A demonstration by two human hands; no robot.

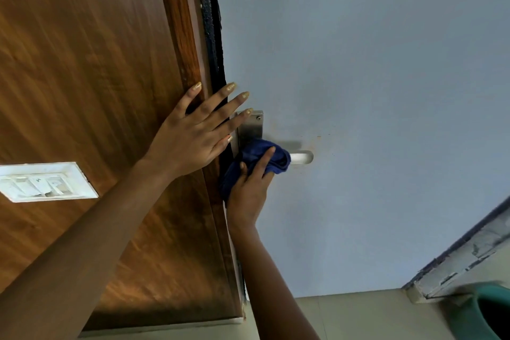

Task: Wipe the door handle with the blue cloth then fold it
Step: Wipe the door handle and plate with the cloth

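The metal door handle (302,157) sticks out to the right from a steel plate (249,127) on the pale blue door. My right hand (249,190) grips the bunched blue cloth (271,159) and presses it around the handle's inner part, leaving only the handle's tip showing. My left hand (193,132) lies flat with fingers spread across the door's edge and the wooden frame, its fingertips touching the top of the steel plate.
A brown wooden panel (82,77) fills the left side, with a white switch plate (45,182) on it. A green bucket rim (488,312) and a worn doorstep (458,265) sit at the lower right, above beige floor tiles (358,317).
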